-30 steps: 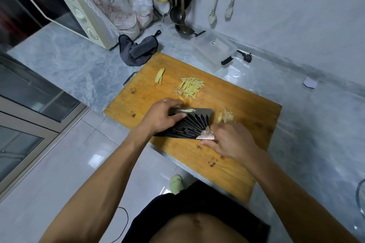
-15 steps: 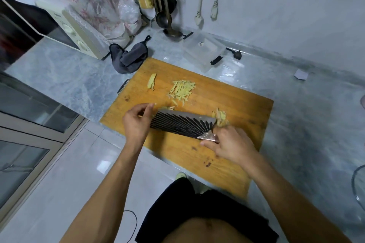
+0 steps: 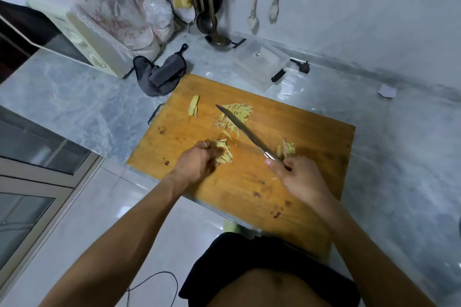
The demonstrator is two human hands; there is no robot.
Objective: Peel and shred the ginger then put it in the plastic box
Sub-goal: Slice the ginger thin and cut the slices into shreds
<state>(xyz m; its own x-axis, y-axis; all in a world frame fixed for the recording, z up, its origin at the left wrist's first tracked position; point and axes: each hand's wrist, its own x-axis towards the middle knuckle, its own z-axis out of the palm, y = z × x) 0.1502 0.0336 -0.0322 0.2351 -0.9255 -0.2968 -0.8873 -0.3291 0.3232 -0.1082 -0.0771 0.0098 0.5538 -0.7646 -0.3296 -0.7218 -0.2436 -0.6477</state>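
Since the earlier frames, the knife [image 3: 243,129] has turned from lying flat under the left hand's fingers to standing edge-down, tip toward the board's far edge.

Head view: the right hand [image 3: 298,177] grips the knife handle, blade angled across the middle of the board [image 3: 249,194]. The left hand [image 3: 199,161] is curled over a small stack of ginger slices [image 3: 224,152] near the board's left edge, fingers bunched on it; whether it pinches or only presses cannot be told. A pile of shreds [image 3: 237,113] lies toward the far edge, partly behind the blade. One unshredded slice [image 3: 194,108] lies at the far left corner. More scraps [image 3: 285,149], possibly peel, lie just beyond the right hand. The plastic box [image 3: 259,63] stands on the counter [image 3: 399,157] past the board's far edge, and looks empty.

Assessment: peeling appears done; shredding is partly done. Remaining: cut the held stack and the loose slice, then move all shreds to the box.
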